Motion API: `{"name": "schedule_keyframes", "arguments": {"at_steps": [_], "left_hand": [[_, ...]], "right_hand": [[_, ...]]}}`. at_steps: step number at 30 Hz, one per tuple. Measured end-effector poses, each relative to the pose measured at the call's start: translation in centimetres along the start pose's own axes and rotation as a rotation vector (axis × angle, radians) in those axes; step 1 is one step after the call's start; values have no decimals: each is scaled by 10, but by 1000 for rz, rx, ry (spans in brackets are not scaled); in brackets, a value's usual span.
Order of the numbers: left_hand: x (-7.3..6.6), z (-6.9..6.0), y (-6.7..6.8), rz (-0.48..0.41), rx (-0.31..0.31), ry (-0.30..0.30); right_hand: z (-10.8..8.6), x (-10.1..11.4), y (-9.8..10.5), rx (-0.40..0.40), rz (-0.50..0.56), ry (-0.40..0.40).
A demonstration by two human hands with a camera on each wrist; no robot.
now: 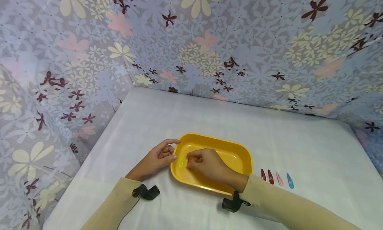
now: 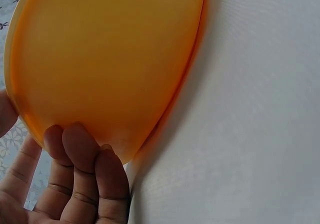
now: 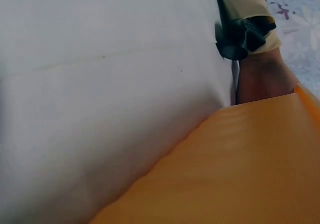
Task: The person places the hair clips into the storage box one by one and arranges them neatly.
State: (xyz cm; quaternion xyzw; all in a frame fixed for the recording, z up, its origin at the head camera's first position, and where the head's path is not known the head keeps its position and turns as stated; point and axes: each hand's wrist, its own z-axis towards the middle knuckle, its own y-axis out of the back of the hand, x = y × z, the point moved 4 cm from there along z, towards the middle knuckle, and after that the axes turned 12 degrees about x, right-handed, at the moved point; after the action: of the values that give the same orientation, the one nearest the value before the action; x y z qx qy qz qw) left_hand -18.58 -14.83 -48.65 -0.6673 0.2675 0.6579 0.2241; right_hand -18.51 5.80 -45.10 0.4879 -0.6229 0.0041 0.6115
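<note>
A yellow plastic tray (image 1: 221, 139) lies on the white-covered table. My left hand (image 1: 155, 158) grips its left end, thumb at the rim; in the left wrist view curled fingers (image 2: 80, 154) meet the outer wall. Inside the tray, near that end, lies a yellow snap hair clip (image 1: 181, 161). Just right of it, my right hand (image 1: 206, 162) reaches over the tray, thumb and forefinger pinching a small reddish hair clip (image 1: 189, 161), mostly hidden by the fingers. The right wrist view shows the tray's outer wall (image 3: 240, 169), not the right hand's fingers.
Right of the tray, beside the right sleeve, lie a dark red clip (image 1: 263, 174), another red clip (image 1: 270, 177), a pink clip (image 1: 279, 178) and a blue clip (image 1: 290, 180) in a row. Flower-patterned cloth (image 1: 209, 57) hangs behind the table (image 1: 143, 117) and to its left.
</note>
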Motion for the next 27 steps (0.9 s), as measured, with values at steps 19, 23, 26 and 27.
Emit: {"name": "schedule_keyframes", "arguments": {"at_steps": [19, 23, 26, 27], "left_hand": [[0, -1, -1, 23, -5, 11], [0, 0, -1, 22, -6, 15], [0, -1, 0, 25, -10, 12], [0, -1, 0, 25, -11, 10]], "right_hand": [[7, -5, -4, 14, 6, 2], [8, -6, -6, -3, -27, -1], [9, -7, -7, -14, -39, -7], [9, -7, -7, -17, -40, -11]]}}
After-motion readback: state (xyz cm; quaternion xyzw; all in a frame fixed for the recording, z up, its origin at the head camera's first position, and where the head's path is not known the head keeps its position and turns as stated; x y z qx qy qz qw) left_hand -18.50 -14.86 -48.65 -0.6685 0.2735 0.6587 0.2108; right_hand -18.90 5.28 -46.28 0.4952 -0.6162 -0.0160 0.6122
